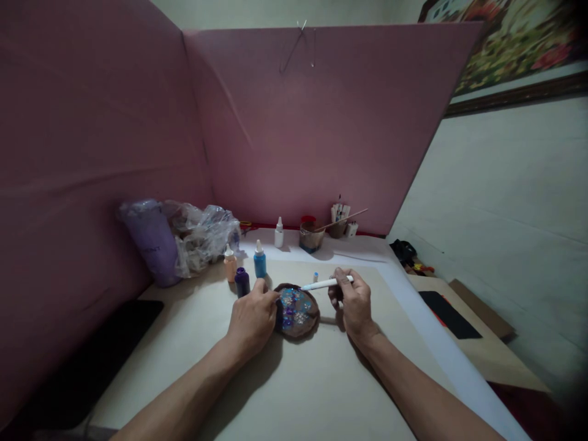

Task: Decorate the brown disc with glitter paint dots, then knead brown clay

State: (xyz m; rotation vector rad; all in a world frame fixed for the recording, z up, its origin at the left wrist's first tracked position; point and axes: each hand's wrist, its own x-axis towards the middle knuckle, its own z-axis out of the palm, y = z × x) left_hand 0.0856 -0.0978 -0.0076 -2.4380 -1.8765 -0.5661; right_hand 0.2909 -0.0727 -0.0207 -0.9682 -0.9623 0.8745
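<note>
I clamp my left hand [252,318] on the rim of the painted brown disc [296,310] lying mid-table to steady it, while my right hand [353,301] grips a white pen [326,283], tip angled over it.

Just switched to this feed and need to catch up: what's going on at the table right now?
A person sits at a table walled by pink panels. The left hand steadies a round brown piece decorated in blue, purple and white. The right hand holds a white pen, tip at the piece's upper edge. A blue bottle, an orange bottle and a purple bottle stand just behind.
</note>
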